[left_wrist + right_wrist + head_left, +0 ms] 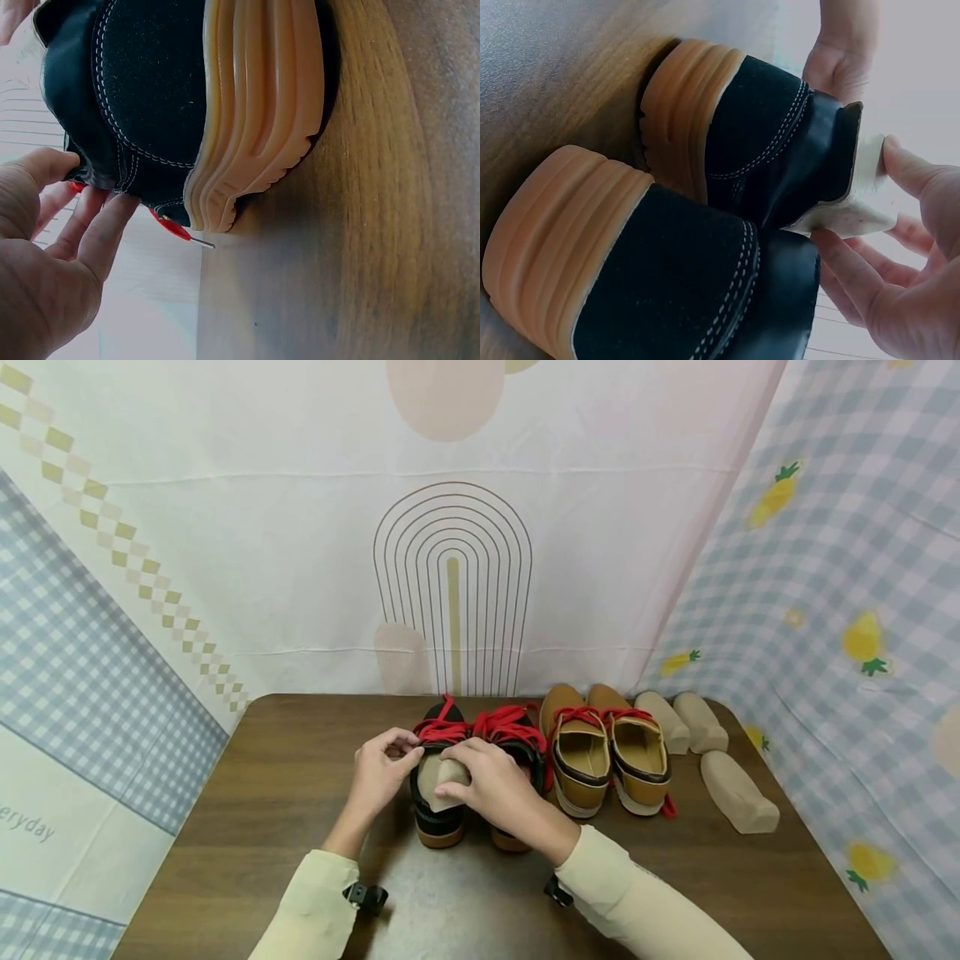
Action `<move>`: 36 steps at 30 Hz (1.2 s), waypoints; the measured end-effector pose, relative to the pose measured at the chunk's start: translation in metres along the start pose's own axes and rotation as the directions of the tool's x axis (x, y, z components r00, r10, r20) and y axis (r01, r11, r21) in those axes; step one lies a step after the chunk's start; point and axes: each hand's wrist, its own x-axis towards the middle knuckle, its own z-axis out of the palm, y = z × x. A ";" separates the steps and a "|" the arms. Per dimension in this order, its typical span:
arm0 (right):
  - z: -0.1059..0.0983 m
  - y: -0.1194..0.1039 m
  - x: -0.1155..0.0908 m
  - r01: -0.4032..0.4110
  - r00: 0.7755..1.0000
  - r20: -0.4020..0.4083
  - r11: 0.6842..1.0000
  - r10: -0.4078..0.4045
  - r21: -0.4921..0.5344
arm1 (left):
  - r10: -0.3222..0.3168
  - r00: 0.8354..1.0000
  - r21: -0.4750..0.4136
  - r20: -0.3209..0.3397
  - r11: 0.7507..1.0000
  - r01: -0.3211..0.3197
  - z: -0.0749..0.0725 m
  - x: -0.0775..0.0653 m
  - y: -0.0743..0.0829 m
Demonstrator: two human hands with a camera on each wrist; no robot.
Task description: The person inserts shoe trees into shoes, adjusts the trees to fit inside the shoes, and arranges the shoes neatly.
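Note:
Two black shoes with red laces stand side by side, heels toward me. My right hand (497,783) holds a beige shoe form (430,777) between thumb and fingers. The form sits partly in the opening of the left black shoe (438,828), its end sticking up above the collar. In the right wrist view, the thumb is on one side of the form (866,176) and the fingers are on the other. My left hand (377,777) pinches that shoe's collar, thumb and fingertips on the black leather (90,142). Beside it is the other black shoe (510,841), partly hidden by my right forearm.
To the right stand two tan shoes (579,789) with red laces. Beyond them, two beige shoe forms (697,722) lie at the back, and another form (738,793) lies nearer the right edge. The brown table (292,768) meets patterned cloth behind and at the sides.

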 end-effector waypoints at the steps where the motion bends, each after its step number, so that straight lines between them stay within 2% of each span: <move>1: 0.001 0.000 0.001 -0.010 1.000 0.005 1.000 0.010 -0.004 | 0.000 1.000 0.001 0.000 1.000 0.000 0.000 0.000 0.000; 6: 0.003 -0.002 0.004 -0.046 0.999 0.015 0.999 0.046 -0.026 | 0.007 1.000 0.004 0.000 1.000 -0.007 0.000 0.001 -0.001; 15: 0.005 0.000 0.009 -0.062 0.997 0.035 0.998 0.063 -0.031 | 0.010 1.000 0.007 0.003 1.000 -0.010 -0.001 0.002 -0.003; 20: -0.001 0.002 0.010 -0.020 0.995 0.095 1.000 0.021 -0.007 | 0.009 1.000 0.006 0.014 1.000 -0.009 0.000 0.002 -0.004; 26: -0.009 0.008 0.012 0.043 0.983 0.174 0.997 -0.055 0.069 | 0.013 1.000 -0.001 0.016 1.000 -0.013 0.001 0.002 -0.005; 30: -0.011 0.013 0.013 0.071 0.979 0.180 0.991 -0.091 0.115 | 0.019 1.000 -0.010 0.018 1.000 -0.019 0.001 0.002 -0.005; 36: -0.009 0.013 0.015 0.090 0.978 0.177 0.990 -0.107 0.105 | 0.015 1.000 -0.006 0.019 1.000 -0.015 0.000 0.002 -0.004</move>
